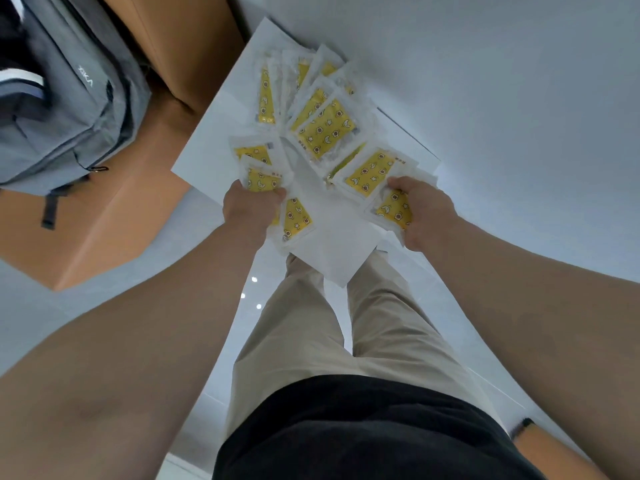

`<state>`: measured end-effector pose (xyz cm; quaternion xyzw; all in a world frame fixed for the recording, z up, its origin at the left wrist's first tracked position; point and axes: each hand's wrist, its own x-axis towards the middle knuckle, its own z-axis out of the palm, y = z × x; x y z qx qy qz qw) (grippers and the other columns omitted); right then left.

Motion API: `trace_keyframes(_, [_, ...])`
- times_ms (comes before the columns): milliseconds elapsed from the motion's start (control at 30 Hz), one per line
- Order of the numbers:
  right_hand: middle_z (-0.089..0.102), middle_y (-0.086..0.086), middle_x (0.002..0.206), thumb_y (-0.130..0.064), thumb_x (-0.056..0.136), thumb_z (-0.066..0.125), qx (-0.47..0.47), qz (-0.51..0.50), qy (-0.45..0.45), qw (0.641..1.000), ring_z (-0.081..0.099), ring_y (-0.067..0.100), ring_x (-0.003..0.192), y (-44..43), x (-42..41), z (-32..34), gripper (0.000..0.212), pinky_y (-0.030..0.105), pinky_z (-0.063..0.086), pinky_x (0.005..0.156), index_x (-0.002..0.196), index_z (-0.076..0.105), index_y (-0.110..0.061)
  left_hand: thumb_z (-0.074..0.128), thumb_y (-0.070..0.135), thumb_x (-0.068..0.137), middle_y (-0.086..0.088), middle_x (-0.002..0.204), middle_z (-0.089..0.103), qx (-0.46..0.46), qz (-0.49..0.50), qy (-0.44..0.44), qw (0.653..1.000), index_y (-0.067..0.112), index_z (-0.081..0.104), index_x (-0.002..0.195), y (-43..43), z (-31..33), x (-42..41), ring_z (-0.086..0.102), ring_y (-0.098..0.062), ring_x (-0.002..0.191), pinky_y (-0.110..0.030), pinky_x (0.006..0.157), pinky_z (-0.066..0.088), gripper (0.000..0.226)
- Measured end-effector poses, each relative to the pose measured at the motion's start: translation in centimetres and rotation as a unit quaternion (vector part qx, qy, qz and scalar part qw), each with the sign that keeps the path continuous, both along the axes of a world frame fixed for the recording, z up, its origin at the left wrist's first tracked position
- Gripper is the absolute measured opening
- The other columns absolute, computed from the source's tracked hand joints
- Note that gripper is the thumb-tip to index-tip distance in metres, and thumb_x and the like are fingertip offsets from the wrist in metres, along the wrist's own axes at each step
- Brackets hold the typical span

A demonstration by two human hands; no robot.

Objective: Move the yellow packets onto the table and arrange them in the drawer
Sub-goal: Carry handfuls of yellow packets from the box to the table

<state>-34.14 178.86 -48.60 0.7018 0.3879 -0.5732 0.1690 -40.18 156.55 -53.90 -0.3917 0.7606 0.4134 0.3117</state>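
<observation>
**Head view, looking down.** The yellow packets [327, 133] lie fanned and overlapping on a white surface [207, 140], most of them just beyond my hands. My left hand [251, 207] has its fingers curled round the left bundle [261, 180], a few packets at the near left of the spread. My right hand [427, 213] grips the right packet [393, 207] at the near right.

**Step in hand, as I judge it:** gathering the packets on the surface. Arranging them in the drawer is not yet begun, and no drawer is in view.

**Next move:** this calls for squaring the loose, likely slippery sleeves into tidy stacks without letting the held ones slide out, then finding the drawer.

**Writing:** each packet shows a yellow panel printed with stars, crescents and small round figures. The marks at the panel edges are too small to read. The grey backpack [69, 98] at upper left carries white lettering seen slantwise, perhaps "XIKA", though I cannot be sure. A cardboard box [114, 220] stands beside it.
</observation>
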Motion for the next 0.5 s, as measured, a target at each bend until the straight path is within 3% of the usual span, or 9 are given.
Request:
trace_keyframes(133, [0.075, 0.002, 0.089, -0.018, 0.074, 0.089, 0.003, -0.006, 0.03, 1.0, 0.072, 0.02, 0.062, -0.5, 0.3, 3.0, 0.049, 0.029, 0.057, 0.045, 0.117, 0.066, -0.019, 0.09, 0.025, 0.07, 0.0, 0.109, 0.07, 0.029, -0.01, 0.012, 0.999, 0.017, 0.064, 0.117, -0.2, 3.2, -0.4, 0.069, -0.023, 0.1, -0.042, 0.091, 0.058, 0.054])
trace_keyframes(233, [0.076, 0.004, 0.09, -0.016, 0.075, 0.088, 0.005, -0.008, 0.055, 0.998, 0.075, 0.023, 0.072, -0.7, 1.0, 5.6, 0.043, 0.042, 0.065, 0.067, 0.112, 0.068, -0.018, 0.09, 0.02, 0.072, 0.001, 0.105, 0.072, 0.065, -0.028, 0.027, 0.997, 0.015, 0.065, 0.116, -0.2, 6.5, -0.8, 0.07, -0.02, 0.094, -0.039, 0.084, 0.06, 0.05])
trace_keyframes(267, [0.076, 0.003, 0.087, -0.015, 0.076, 0.087, 0.002, -0.013, 0.065, 0.998, 0.074, 0.022, 0.07, -0.8, 1.4, 6.5, 0.036, 0.041, 0.065, 0.066, 0.107, 0.069, -0.018, 0.089, 0.018, 0.073, 0.002, 0.104, 0.072, 0.08, -0.038, 0.034, 0.995, 0.015, 0.066, 0.115, -0.1, 7.7, -0.9, 0.071, -0.019, 0.093, -0.037, 0.081, 0.06, 0.048])
trace_keyframes(367, [0.075, 0.001, 0.069, -0.01, 0.083, 0.082, -0.015, -0.054, 0.106, 0.993, 0.07, 0.017, 0.049, -1.2, 3.4, 9.4, 0.018, 0.026, 0.055, 0.043, 0.096, 0.07, -0.014, 0.088, 0.012, 0.075, 0.003, 0.101, 0.073, 0.119, -0.075, 0.045, 0.989, 0.016, 0.068, 0.113, 0.6, 11.6, -1.4, 0.071, -0.019, 0.09, -0.033, 0.073, 0.058, 0.043])
trace_keyframes(500, [0.079, 0.008, 0.087, -0.009, 0.082, 0.081, -0.015, -0.146, 0.14, 0.979, 0.076, 0.024, 0.063, -1.7, 7.4, 12.3, 0.034, 0.03, 0.056, 0.047, 0.115, 0.071, -0.011, 0.088, 0.012, 0.074, -0.001, 0.104, 0.075, 0.148, -0.171, 0.026, 0.974, 0.016, 0.069, 0.113, 2.0, 15.6, -1.5, 0.073, -0.023, 0.093, -0.042, 0.082, 0.06, 0.044])
